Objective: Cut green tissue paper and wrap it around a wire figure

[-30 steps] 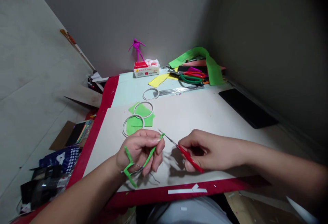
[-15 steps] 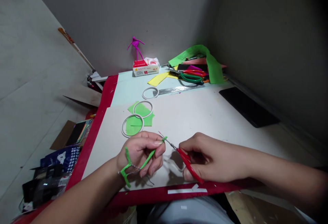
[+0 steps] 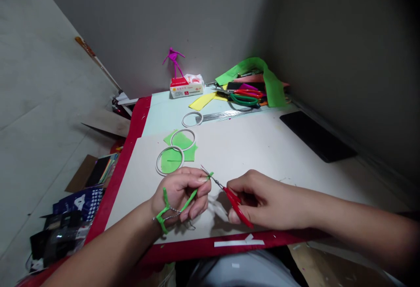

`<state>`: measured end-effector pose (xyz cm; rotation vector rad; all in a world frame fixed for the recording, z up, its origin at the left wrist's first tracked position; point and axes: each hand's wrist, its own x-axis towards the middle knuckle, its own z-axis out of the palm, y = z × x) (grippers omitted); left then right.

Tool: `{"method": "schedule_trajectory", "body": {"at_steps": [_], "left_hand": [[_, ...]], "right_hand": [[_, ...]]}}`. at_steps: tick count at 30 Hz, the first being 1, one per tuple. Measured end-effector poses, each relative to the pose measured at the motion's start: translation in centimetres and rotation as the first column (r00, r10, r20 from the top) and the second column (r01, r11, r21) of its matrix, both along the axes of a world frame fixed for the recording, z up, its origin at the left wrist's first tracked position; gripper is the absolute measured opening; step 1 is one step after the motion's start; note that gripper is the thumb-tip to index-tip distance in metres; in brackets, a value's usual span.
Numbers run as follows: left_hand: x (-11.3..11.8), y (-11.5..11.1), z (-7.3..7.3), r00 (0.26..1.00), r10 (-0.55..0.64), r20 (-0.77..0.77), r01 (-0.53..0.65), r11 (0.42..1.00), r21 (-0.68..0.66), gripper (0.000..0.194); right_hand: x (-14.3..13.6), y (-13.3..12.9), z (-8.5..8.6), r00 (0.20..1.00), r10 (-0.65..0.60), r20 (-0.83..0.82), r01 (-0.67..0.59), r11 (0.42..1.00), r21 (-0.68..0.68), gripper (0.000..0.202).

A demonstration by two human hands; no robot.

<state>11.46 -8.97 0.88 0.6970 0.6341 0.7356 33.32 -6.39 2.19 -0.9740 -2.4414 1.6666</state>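
My left hand (image 3: 187, 190) pinches a twisted wire figure partly wrapped in green paper (image 3: 188, 200); its green-covered limbs and bare wire hang beside the wrist. A green tip pokes out past the thumb and forefinger. My right hand (image 3: 262, 197) is closed around the red handles of small scissors (image 3: 236, 207), whose blades lie at that green tip. Beyond my left hand, two white tape rings (image 3: 158, 163) rest on green paper pieces (image 3: 189, 155).
A third ring (image 3: 183, 120) and thin wires (image 3: 226, 114) lie farther back. Behind them are a small box (image 3: 187, 90) with a magenta figure (image 3: 173, 57), green-handled scissors (image 3: 244, 99) and coloured paper. A black phone (image 3: 316, 136) lies right; white strips (image 3: 239, 243) are at the near edge.
The scissors and my right hand have shifted slightly left, with the blades farther across the green tip. The wire figure has turned a little in my left hand.
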Motion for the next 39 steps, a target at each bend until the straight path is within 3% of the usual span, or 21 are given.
{"method": "schedule_trajectory", "body": {"at_steps": [9,21,25,27,29,31,33,35,39], "left_hand": [[0.4,0.0,0.3,0.993,0.114,-0.01,-0.114,0.993,-0.01,0.028],[0.7,0.0,0.7,0.993,0.117,-0.035,-0.119,0.991,-0.059,0.029],[0.5,0.1,0.7,0.993,0.108,-0.05,-0.111,0.991,-0.069,0.027],[0.4,0.2,0.6,0.993,0.104,-0.062,-0.109,0.991,-0.076,0.027],[0.2,0.4,0.5,0.991,0.111,-0.075,-0.117,0.99,-0.074,0.029],[0.1,0.5,0.3,0.988,0.127,-0.09,-0.133,0.989,-0.066,0.032],[0.0,0.7,0.2,0.985,0.142,-0.102,-0.148,0.987,-0.054,0.033],[0.0,0.7,0.1,0.983,0.151,-0.108,-0.156,0.987,-0.044,0.032],[0.0,0.7,0.1,0.984,0.142,-0.108,-0.146,0.989,-0.032,0.028]], "right_hand": [[-0.3,-0.1,-0.2,0.998,-0.059,-0.033,0.06,0.998,0.029,0.038],[-0.1,-0.1,-0.4,0.994,-0.051,-0.092,0.04,0.992,-0.115,0.036],[0.2,0.6,0.0,0.993,-0.076,-0.09,0.072,0.997,-0.041,0.033],[0.7,1.5,0.1,0.992,-0.122,-0.035,0.124,0.989,0.082,0.032],[1.5,2.8,-0.1,0.97,-0.225,0.088,0.183,0.923,0.337,0.029],[2.4,4.0,-0.6,0.893,-0.4,0.207,0.178,0.735,0.654,0.023],[3.2,5.0,-1.0,0.811,-0.507,0.292,0.083,0.593,0.801,0.024],[3.7,5.5,-0.8,0.767,-0.525,0.368,-0.002,0.572,0.82,0.026],[3.9,5.9,0.7,0.699,-0.512,0.5,-0.089,0.631,0.77,0.029]]}}
